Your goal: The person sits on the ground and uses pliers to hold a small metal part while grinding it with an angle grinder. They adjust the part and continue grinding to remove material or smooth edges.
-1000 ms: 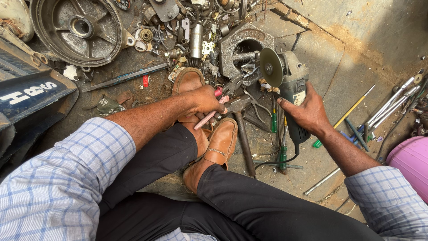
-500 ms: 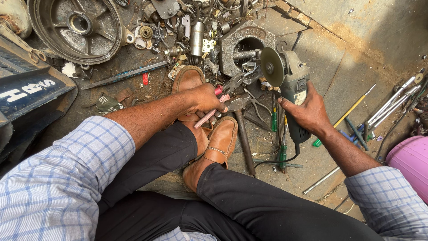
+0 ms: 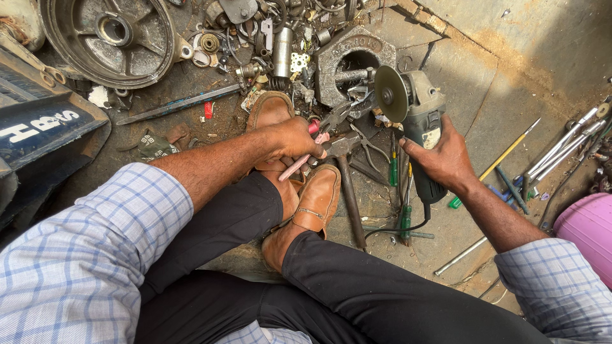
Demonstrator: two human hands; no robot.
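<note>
Between the person's feet and a heavy metal casting (image 3: 347, 64), an angle grinder (image 3: 417, 121) sits in the right hand (image 3: 443, 159), whose grip is closed around the grinder's grey body, disc (image 3: 390, 93) turned toward the left. The left hand (image 3: 296, 137) has its grip wrapped tight on pink-handled pliers (image 3: 319, 137), whose nose points at the disc and seems to pinch a small part, too small to name. The step in hand looks like setting up a grind or cut: the piece is presented, the disc just beside it but apart. A next move would call for a steady clamp on the pliers and the disc brought in squarely, fingers kept clear.

Counted: one grinder, one pair of pliers in hand, one hammer (image 3: 349, 185) lying beside two brown shoes (image 3: 315, 200), two green-handled screwdrivers (image 3: 406, 220) on the floor, one large round drum (image 3: 111, 38) at upper left, one pink tub (image 3: 590, 232) at right.
</note>
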